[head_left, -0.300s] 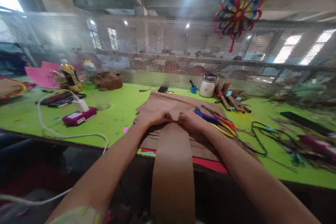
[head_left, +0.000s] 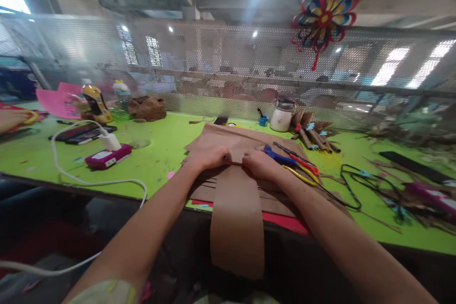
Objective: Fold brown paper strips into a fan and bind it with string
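Observation:
A long strip of brown paper (head_left: pixel 238 213) runs from between my hands over the table's front edge and hangs down. Its far end is rolled into a thin, tight edge. My left hand (head_left: pixel 215 156) is closed on the left end of that rolled edge. On its right end my right hand (head_left: pixel 260 161) is closed too, the fingertips partly hidden. Beneath both hands lies a stack of brown paper sheets (head_left: pixel 235 135) with slits along the side. Blue-handled pliers (head_left: pixel 280 156) and red-handled scissors (head_left: pixel 306 164) rest just right of my right hand.
At left a purple power strip (head_left: pixel 109 156) has a white charger and cable. A white jug (head_left: pixel 281 116), a blue pot (head_left: pixel 262 120) and several rolled paper tubes (head_left: pixel 315 137) stand at the back. Black cable (head_left: pixel 351 185) lies right. A person's hand (head_left: pixel 14 121) shows at far left.
The paper strip's hanging end has come up, so its lower edge now shows. My hands stay nearly in place, gripping the rolled edge. At far left, another person's hand and work have shifted.

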Motion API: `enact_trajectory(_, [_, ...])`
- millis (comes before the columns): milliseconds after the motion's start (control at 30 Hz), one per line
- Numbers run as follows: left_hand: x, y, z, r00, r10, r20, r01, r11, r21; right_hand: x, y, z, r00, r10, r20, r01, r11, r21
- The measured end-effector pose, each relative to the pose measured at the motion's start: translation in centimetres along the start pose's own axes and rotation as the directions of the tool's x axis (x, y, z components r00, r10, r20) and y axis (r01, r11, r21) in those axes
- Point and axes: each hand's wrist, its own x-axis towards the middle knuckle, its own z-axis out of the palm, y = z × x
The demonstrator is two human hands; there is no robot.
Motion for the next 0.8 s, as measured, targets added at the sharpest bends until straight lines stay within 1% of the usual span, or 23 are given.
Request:
enact_trajectory(200, [-0.8, 1.2, -1.1, 0.997, -0.063, 0.038, 0.057, 0.988, 0.142, -0.3, 0.0, 0.1, 1.000, 0.021, -0.013, -0.022, 0.998, -0.052])
enact_trajectory(367, [-1.0, 1.5, -1.2, 0.992, -0.108, 0.061, 0.095, 0.979, 0.180, -0.6, -0.7, 0.0, 0.998, 0.035, -0.047, -0.039, 0.996, -0.079])
enact_trajectory(500, [-1.1, 1.6, -1.1, 0.990, -0.122, 0.078, 0.108, 0.981, 0.160, -1.1, -1.7, -0.2, 0.996, 0.032, -0.086, -0.040, 0.995, -0.093])
enact_trajectory(600, [-1.1, 1.6, -1.1, 0.989, -0.134, 0.068, 0.125, 0.985, 0.122, -1.3, -2.2, -0.3, 0.992, 0.043, -0.117, -0.056, 0.993, -0.107])
enact_trajectory(700, [-0.9, 1.4, -1.3, 0.988, -0.145, 0.048, 0.143, 0.989, 0.048, -1.2, -2.3, -0.4, 0.986, 0.067, -0.155, -0.085, 0.989, -0.119])
enact_trajectory(800, [-0.5, 0.9, -1.4, 0.982, -0.187, 0.026, 0.188, 0.981, -0.046, -1.0, -2.2, -0.9, 0.973, 0.093, -0.209, -0.121, 0.985, -0.127])
